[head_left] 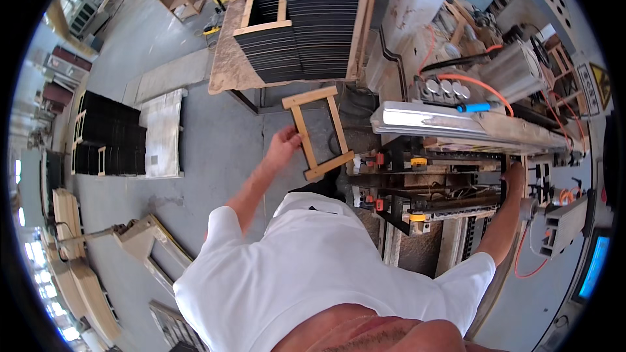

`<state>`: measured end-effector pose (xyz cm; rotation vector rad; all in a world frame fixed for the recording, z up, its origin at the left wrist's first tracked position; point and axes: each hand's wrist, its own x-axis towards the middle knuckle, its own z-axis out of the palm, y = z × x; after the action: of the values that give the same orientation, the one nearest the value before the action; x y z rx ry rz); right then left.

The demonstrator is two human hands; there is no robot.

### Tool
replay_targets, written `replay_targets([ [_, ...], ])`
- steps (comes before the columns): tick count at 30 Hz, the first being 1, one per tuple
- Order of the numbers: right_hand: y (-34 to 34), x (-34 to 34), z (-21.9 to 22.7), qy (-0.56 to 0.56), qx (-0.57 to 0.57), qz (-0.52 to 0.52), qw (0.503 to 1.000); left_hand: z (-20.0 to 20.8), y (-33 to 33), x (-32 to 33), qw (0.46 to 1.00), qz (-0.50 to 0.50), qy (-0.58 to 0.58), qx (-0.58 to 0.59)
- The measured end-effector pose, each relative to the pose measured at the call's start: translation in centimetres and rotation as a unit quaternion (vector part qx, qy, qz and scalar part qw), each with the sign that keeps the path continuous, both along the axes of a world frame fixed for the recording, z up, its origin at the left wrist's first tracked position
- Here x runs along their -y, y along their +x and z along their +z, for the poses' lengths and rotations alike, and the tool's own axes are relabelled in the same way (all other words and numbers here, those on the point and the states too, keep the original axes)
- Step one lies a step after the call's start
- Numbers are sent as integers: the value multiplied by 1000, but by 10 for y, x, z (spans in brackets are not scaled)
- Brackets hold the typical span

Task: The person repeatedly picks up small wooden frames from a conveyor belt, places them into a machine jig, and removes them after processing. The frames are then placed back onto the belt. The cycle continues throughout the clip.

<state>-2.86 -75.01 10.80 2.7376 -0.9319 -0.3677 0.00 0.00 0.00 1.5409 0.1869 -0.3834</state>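
My left hand (283, 145) is closed on one side rail of a small rectangular wooden frame (301, 132). The frame is tilted in front of me, left of the machine, with open space inside its rails. On the other side, my right hand (514, 173) reaches to the far right end of a clamping machine (443, 186) with metal rails. Its fingers look curled beside a dark upright bar and a pale strip; what they grip, if anything, is hidden. Orange clamp fittings (376, 160) and yellow fittings (417, 218) sit along the machine's near left end.
A worn table (222, 58) at the back bears a tall stack of black-edged frames (323, 19). More dark frames (107, 137) are stacked on the floor at left. A metal beam (456, 120) with orange hoses spans the machine. A screen (593, 264) stands far right.
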Motion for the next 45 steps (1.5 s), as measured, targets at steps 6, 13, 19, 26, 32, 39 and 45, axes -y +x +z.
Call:
replay_targets([
  [6, 6, -56, 24, -6, 53, -36, 998, 97, 49, -95, 990, 75, -49, 106],
  [13, -14, -140, 67, 9, 431, 23, 902, 141, 189, -218, 968, 102, -171, 153],
  [19, -33, -340, 74, 168, 603, 36, 779, 138, 329, -275, 977, 58, -162, 124],
  [26, -57, -471, -35, 375, 541, -54, 751, 110, 402, -232, 995, 21, 11, 98],
  [32, -89, -523, -83, 338, 481, -109, 801, 125, 378, -212, 919, 102, 200, 323],
  [39, -136, -550, -62, 265, 517, -183, 793, 136, 209, -106, 916, -1, -48, 399],
  [45, -235, -547, -33, 100, 509, -220, 826, 25, 65, -13, 919, -389, -36, 61],
])
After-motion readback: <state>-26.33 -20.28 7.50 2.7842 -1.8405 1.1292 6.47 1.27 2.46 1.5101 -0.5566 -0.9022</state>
